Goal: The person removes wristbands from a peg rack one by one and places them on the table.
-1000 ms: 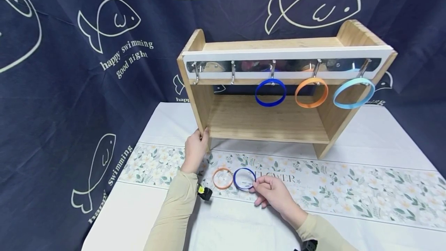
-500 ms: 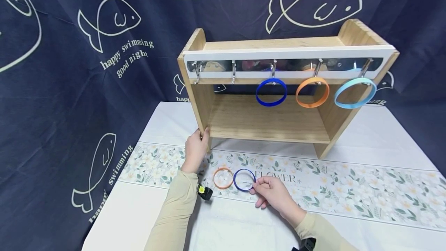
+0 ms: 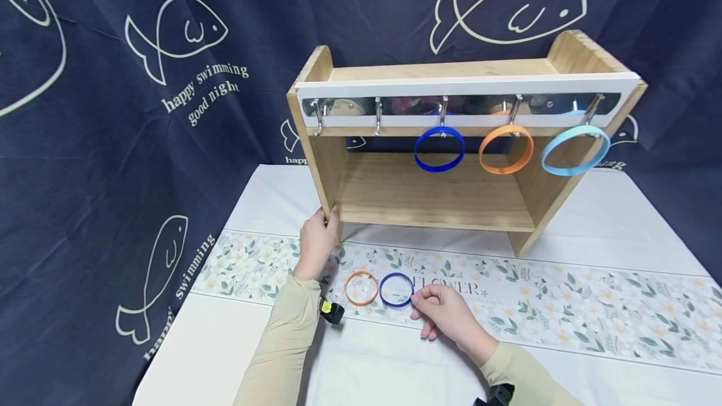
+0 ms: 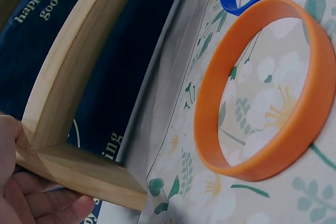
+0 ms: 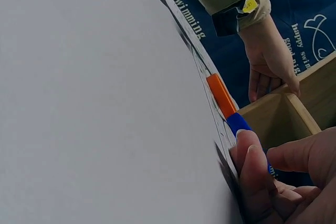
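Observation:
My left hand (image 3: 317, 243) grips the lower left side panel of a wooden shelf (image 3: 434, 190); its thumb lies on the panel's front edge. On the tabletop, an orange wristband (image 4: 210, 103) lies just right of that hand. Beside it lies a blue wristband (image 3: 383, 299), and my right hand (image 3: 445, 318) pinches its right edge between thumb and fingers. In the right wrist view part of the blue wristband (image 5: 239, 123) is hidden behind those fingers, with the orange wristband (image 5: 221, 94) beyond it.
A hook rail (image 3: 350, 107) runs along the shelf's upper front. Its two left hooks are bare; from the others hang a dark blue band (image 3: 417, 158), an orange band (image 3: 481, 158) and a light blue band (image 3: 555, 171). A floral runner (image 3: 564, 306) crosses the white table. A fish-print curtain (image 3: 84, 174) stands behind.
The blue wristband has shifted slightly to the right and lies a little apart from the orange one, with my right hand at its edge. My left hand stays on the shelf.

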`<state>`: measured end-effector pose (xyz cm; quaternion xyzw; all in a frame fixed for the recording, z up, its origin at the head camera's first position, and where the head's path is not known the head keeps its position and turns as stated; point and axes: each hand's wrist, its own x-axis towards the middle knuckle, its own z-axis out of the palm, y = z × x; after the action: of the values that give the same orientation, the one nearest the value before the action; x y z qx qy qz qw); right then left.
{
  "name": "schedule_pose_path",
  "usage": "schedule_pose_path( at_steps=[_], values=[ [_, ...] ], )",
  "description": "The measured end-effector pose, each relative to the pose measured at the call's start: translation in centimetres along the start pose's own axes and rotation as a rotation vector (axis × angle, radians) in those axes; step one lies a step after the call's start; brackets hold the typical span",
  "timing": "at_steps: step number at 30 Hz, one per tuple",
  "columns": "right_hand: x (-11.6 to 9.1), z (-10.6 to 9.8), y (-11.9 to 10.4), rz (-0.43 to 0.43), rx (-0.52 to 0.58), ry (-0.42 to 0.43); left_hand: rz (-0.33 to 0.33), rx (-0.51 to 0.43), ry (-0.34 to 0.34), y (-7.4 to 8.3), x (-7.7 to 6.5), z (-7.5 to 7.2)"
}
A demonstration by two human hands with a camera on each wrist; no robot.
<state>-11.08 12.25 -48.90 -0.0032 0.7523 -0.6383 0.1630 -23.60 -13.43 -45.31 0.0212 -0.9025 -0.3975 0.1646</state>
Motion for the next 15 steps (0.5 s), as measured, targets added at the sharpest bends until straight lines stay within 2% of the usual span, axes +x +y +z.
schedule_pose_path(
  at_steps=[7, 15],
  values=[
    [-0.3, -0.5, -0.1, -0.002, 0.003, -0.009, -0.004, 0.006, -0.003, 0.1, -0.1, 0.0],
    [-0.5, -1.0, -1.3, -0.015, 0.015, 0.013, -0.002, 0.012, 0.004, 0.0, 0.0, 0.1]
  ],
)
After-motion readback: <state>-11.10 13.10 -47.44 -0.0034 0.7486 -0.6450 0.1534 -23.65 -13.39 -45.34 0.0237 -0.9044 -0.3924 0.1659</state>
